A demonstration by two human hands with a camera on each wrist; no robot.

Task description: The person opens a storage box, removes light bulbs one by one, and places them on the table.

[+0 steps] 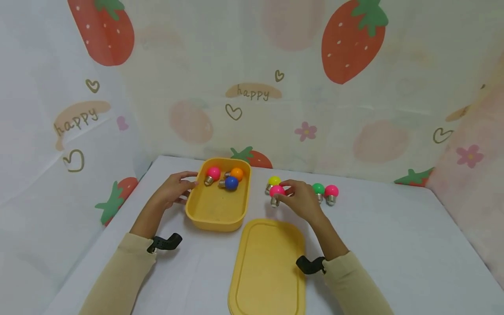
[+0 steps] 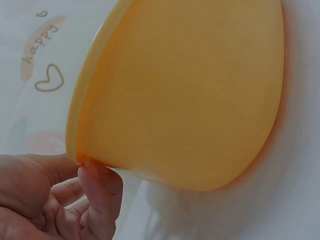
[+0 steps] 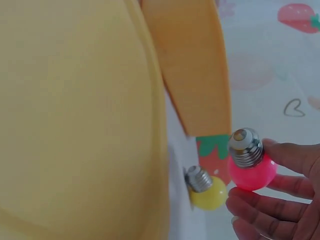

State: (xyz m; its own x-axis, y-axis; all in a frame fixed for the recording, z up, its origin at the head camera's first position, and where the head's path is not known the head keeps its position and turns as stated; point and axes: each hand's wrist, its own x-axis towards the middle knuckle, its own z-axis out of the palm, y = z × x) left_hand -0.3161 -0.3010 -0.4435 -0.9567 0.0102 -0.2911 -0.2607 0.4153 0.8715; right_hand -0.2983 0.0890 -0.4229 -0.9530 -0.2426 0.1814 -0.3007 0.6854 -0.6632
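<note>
One pink bulb (image 1: pixel 277 190), pinched in the right hand (image 1: pixel 302 199), seems mid-loading, wanting a leftward carry; left hand (image 1: pixel 173 190) grips the box (image 1: pixel 216 210)

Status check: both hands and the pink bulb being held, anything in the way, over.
Left hand touching yellow box. Right hand pinching pink bulb, right of box. Yellow lid nearer the person, not between bulb and box.

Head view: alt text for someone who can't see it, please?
A person's right hand holds a pink bulb; the left hand touches a yellow box with three bulbs inside. A yellow lid and three more bulbs lie on the white table.
</note>
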